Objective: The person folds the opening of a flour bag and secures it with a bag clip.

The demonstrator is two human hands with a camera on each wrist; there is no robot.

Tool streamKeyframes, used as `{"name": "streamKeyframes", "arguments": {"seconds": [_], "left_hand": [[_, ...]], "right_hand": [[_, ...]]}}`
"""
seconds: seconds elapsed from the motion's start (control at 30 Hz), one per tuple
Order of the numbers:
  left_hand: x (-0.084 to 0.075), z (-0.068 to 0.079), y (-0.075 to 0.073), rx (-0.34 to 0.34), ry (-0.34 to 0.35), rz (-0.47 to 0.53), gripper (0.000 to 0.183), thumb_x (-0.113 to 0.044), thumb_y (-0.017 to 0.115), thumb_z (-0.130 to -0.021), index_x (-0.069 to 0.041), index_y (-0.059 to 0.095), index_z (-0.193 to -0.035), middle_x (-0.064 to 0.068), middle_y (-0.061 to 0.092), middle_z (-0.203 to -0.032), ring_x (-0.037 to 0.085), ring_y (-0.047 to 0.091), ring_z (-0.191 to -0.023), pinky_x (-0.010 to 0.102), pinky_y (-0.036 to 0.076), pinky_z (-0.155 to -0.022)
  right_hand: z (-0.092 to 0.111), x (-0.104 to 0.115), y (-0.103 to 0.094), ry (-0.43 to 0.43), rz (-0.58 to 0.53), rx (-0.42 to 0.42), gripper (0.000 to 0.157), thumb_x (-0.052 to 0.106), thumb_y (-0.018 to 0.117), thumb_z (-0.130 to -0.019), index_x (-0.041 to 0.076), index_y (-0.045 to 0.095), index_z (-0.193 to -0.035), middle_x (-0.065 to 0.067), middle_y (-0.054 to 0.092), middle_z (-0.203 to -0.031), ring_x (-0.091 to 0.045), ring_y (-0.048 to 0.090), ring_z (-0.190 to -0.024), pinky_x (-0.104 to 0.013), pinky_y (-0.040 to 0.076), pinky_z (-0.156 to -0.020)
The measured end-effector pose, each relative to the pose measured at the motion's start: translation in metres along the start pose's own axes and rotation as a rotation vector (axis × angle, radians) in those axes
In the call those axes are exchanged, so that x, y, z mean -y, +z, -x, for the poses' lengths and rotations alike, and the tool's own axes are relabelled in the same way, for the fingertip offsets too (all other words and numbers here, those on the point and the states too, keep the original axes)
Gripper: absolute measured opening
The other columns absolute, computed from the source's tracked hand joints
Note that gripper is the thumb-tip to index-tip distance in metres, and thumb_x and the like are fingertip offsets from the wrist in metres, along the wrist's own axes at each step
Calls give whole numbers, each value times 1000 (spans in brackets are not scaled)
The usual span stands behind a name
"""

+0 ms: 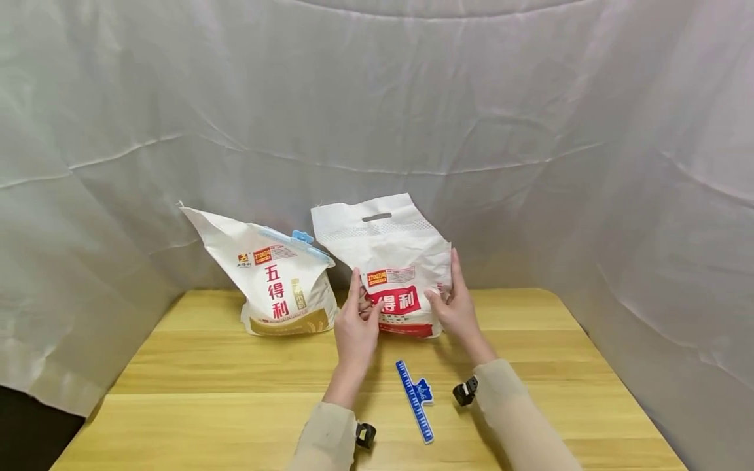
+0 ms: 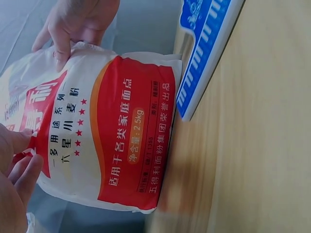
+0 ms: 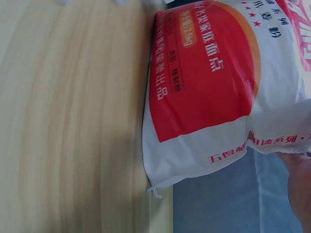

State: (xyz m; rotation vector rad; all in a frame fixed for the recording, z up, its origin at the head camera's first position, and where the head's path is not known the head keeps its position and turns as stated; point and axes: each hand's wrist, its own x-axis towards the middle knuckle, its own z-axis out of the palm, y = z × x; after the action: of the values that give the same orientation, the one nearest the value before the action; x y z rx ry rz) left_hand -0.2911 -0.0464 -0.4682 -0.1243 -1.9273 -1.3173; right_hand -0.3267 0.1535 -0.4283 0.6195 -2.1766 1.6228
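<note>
A white flour bag with red print (image 1: 406, 252) stands upright at the back of the table, its cut-out handle flap tilted at the top. My left hand (image 1: 356, 332) grips its left side, thumb on the front, as the left wrist view shows with the pinched fingers (image 2: 26, 177). On the opposite side, my right hand (image 1: 462, 317) holds the edge, thumb in front and fingers along the side. The bag's base (image 3: 209, 82) sits close to the tabletop. Between my forearms lies a blue bag clip (image 1: 415, 400) with white stripes.
To the left stands a second flour bag (image 1: 285, 288) with gold print, its top folded and closed by a light blue clip (image 1: 303, 239). Grey cloth (image 1: 377, 98) hangs behind and beside the wooden table (image 1: 235, 392).
</note>
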Motion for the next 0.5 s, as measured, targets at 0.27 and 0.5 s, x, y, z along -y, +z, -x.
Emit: {"name": "streamKeyframes", "arguments": {"seconds": [0.27, 0.5], "left_hand": [[7, -6, -6, 9, 24, 45, 87, 0, 81, -88, -16, 39, -161, 21, 71, -127, 27, 77, -93, 29, 63, -80], [8, -4, -6, 4, 58, -2, 85, -1, 81, -88, -13, 39, -161, 19, 67, -127, 26, 75, -96, 34, 63, -83]], "right_hand": [[-4, 0, 9, 39, -61, -23, 103, -12, 65, -94, 16, -1, -168, -9, 0, -175, -38, 36, -149, -37, 46, -110], [-5, -21, 10, 97, -4, -59, 101, -4, 67, -96, 25, 3, -169, -6, 11, -175, -37, 31, -153, -55, 35, -119]]}}
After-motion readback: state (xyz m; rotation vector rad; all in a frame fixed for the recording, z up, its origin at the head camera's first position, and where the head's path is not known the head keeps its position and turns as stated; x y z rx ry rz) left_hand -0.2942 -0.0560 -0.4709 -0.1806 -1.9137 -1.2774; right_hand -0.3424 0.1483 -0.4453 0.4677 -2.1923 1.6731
